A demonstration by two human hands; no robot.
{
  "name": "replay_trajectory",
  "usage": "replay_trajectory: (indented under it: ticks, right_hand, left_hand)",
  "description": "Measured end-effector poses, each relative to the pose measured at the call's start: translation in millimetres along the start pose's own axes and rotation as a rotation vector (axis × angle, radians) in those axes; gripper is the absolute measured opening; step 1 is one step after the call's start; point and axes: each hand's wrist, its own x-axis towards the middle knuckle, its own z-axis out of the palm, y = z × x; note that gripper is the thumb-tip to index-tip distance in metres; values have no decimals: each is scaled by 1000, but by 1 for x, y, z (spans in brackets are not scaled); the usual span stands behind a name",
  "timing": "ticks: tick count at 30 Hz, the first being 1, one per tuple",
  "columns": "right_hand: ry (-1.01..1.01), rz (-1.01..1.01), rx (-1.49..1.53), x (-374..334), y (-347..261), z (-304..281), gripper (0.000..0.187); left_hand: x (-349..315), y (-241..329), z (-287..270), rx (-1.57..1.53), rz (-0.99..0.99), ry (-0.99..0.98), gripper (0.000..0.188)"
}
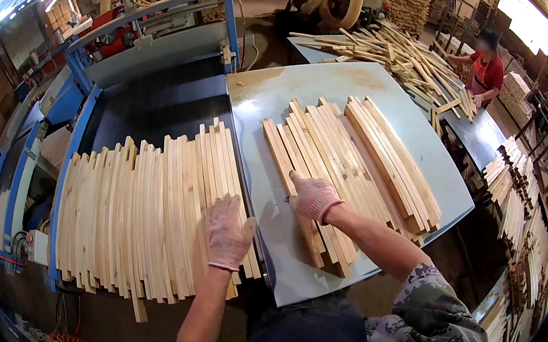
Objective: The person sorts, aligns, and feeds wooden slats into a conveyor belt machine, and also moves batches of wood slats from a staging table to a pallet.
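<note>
On my feed, the left hand (228, 232) lies fingers-extended on wooden strips (135, 217) atop the belt (154, 100), and I cannot tell whether the right hand (315, 197) grips the sticks (332, 156) beneath it on the table (381, 91).

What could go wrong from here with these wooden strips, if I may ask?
The row of strips overhangs the near edge of the dark machine bed unevenly, so a jutting end might get knocked. The left hand lies on that row; a splinter might catch its glove. Some strips on the pale table seem higher than their neighbours and could slide if the right hand nudges them.
</note>
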Motion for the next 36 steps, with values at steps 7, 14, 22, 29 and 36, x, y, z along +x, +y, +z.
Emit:
replay_trajectory:
  ticks: [7, 14, 22, 29, 36]
  right_hand:
    - [250, 33, 247, 80, 59, -38, 62]
    - [558, -87, -58, 274, 154, -27, 46]
    - [296, 211, -78, 374, 135, -41, 34]
    - [334, 128, -51, 417, 159, -29, 31]
    - [666, -14, 446, 373, 142, -102, 39]
  left_hand:
    - [19, 81, 76, -279, -93, -246, 80]
    - [21, 83, 137, -304, 23, -22, 89]
    - [9, 83, 128, -372, -137, -199, 88]
    - [14, 87, 121, -397, -144, -192, 89]
    - [12, 79, 133, -356, -57, -134, 90]
